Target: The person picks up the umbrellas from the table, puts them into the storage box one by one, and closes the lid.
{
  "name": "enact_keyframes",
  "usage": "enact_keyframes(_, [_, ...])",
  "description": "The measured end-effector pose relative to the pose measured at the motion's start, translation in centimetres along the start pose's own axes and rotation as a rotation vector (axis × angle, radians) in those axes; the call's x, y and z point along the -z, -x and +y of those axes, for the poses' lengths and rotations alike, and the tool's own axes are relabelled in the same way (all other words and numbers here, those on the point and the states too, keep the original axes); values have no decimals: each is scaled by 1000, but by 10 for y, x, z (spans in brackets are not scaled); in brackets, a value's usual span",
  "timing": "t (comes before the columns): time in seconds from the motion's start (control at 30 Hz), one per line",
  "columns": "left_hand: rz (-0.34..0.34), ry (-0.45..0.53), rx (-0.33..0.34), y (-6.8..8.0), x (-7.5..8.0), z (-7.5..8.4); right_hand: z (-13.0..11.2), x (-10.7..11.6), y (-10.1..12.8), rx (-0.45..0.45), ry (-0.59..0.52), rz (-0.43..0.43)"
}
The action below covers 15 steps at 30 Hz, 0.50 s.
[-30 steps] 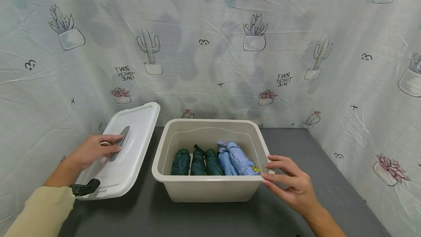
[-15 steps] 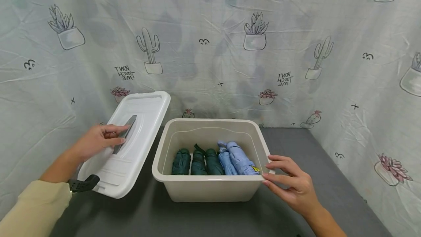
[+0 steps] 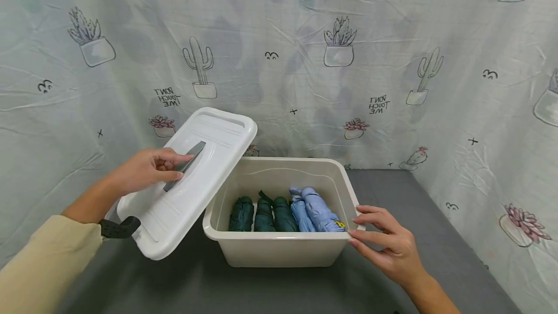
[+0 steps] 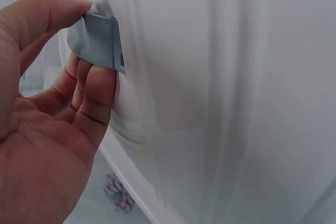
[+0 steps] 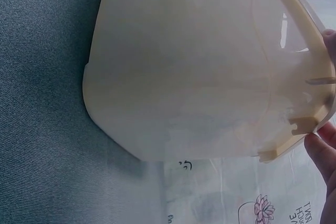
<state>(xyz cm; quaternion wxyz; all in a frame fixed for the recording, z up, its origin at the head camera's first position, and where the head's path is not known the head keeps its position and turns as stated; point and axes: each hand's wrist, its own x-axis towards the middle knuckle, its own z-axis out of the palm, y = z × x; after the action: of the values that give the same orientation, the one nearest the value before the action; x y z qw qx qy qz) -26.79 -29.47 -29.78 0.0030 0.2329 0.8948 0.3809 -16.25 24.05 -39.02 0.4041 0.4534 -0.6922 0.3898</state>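
My left hand (image 3: pixel 150 171) pinches the grey handle (image 4: pixel 97 38) of a white plastic lid (image 3: pixel 222 134). The lid is tilted in the air, its right edge overlapping the left corner of a beige storage box (image 3: pixel 279 253) in the head view. At the box's front right corner, my right hand (image 3: pixel 388 246) holds the rim between thumb and fingers. Inside lie several folded umbrellas side by side: dark green umbrellas (image 3: pixel 285 214) on the left and light blue umbrellas (image 3: pixel 320 212) on the right, one with a yellow label.
The box stands on a dark grey tabletop (image 3: pixel 383 183). Behind and along both sides hangs a pale curtain (image 3: pixel 270 23) printed with cacti and succulents. A black strap (image 3: pixel 119 227) circles the left wrist.
My left hand has raised the lid and carried it rightward, turning it toward the box. The right hand, the box and the umbrellas stay where they were.
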Motion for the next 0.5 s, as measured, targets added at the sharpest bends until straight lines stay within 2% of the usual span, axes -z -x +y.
enact_keyframes(0.23, [-86,-24,-43,-20,-7,28,0,-1,1,-10,-2,3])
enact_keyframes(0.5, [-255,-37,-111,-46,-23,60,0,-1,2,-24,-22,11])
